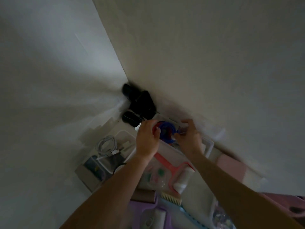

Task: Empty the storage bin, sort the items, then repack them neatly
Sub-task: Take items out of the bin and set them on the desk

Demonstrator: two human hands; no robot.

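Blue-and-red coil (165, 132) sits between my hands over the clear bin (209, 147); left hand (146, 139) curls on its edge, right hand (189, 136) pinches it. Blur hides what it is.

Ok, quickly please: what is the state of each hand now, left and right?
Left hand: fingers curled on the rim of the red and blue tape roll.
Right hand: pinches the same roll's other side.

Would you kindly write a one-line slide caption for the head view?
Both hands, left hand and right hand, hold a blue and red coiled item over the clear storage bin.
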